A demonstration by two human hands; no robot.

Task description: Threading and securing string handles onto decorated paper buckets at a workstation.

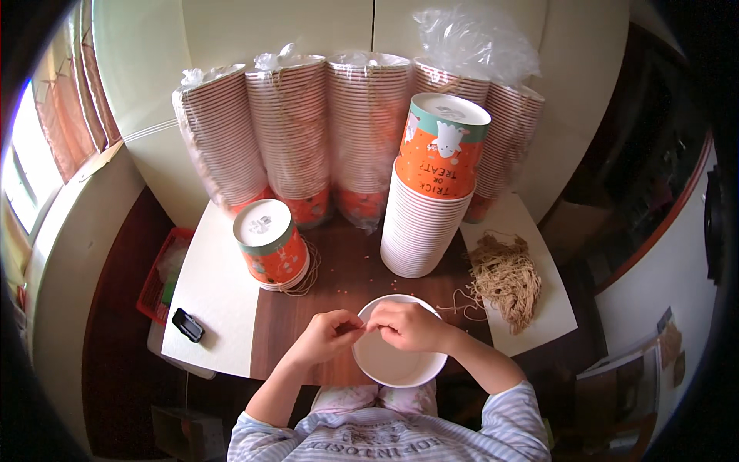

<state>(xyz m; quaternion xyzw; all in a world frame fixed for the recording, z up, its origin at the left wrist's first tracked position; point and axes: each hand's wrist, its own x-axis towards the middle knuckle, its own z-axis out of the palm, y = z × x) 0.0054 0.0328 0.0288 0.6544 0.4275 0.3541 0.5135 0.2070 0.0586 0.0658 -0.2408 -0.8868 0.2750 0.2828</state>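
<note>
A white-lined paper bucket (pixel 400 365) stands mouth up at the table's front edge, close to my body. My left hand (pixel 332 336) is at the left side of its rim, thumb and forefinger pinched together. My right hand (pixel 409 325) reaches over the bucket's far rim, its fingers curled and their tips meeting those of the left. What the fingertips pinch is too small to make out. To the right lies a tangled bundle of tan string (pixel 505 282), with loose strands trailing toward the bucket.
Ahead stands a tall stack of upturned buckets (pixel 427 223), the top one orange and green. A shorter upturned stack (pixel 271 245) with string loops sits left. Several plastic-wrapped stacks (pixel 368 131) line the back. A small black object (pixel 188 325) lies left; orange specks dot the table (pixel 277 339).
</note>
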